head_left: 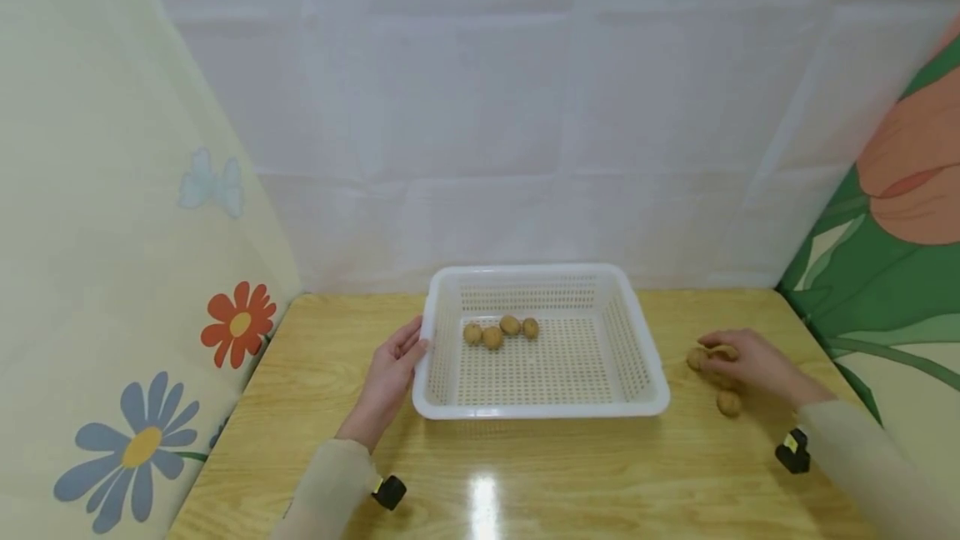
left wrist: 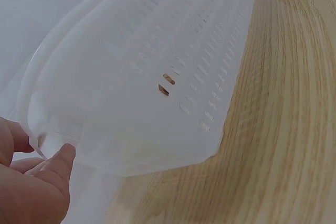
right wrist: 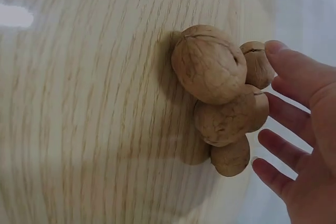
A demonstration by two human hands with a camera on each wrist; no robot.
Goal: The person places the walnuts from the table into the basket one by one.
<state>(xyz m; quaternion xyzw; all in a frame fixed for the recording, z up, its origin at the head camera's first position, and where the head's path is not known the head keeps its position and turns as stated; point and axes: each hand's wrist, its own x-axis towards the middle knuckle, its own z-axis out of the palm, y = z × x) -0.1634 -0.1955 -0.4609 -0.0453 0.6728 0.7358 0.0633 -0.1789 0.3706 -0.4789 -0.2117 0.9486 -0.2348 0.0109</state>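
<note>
A white plastic basket [head_left: 542, 411] with slotted walls stands on the table in the head view. Several walnuts [head_left: 492, 338] lie together toward the left of its floor. My left hand [head_left: 390, 373] grips the basket's left rim; the left wrist view shows fingers against the outer wall [left wrist: 121, 93]. To the right of the basket, my right hand [head_left: 746, 361] reaches over a group of loose walnuts [head_left: 728, 403]. In the right wrist view its fingers are spread and slightly bent beside the walnuts [right wrist: 209, 64], with the thumb tip at the farthest walnut [right wrist: 257, 65].
The wood-grain table [head_left: 570, 482] carries all of this. A white sheet [head_left: 465, 107] hangs behind it. Flower-printed panels flank it at the left [head_left: 97, 273] and right [head_left: 900, 273]. A small black device [head_left: 793, 451] sits on the right wrist.
</note>
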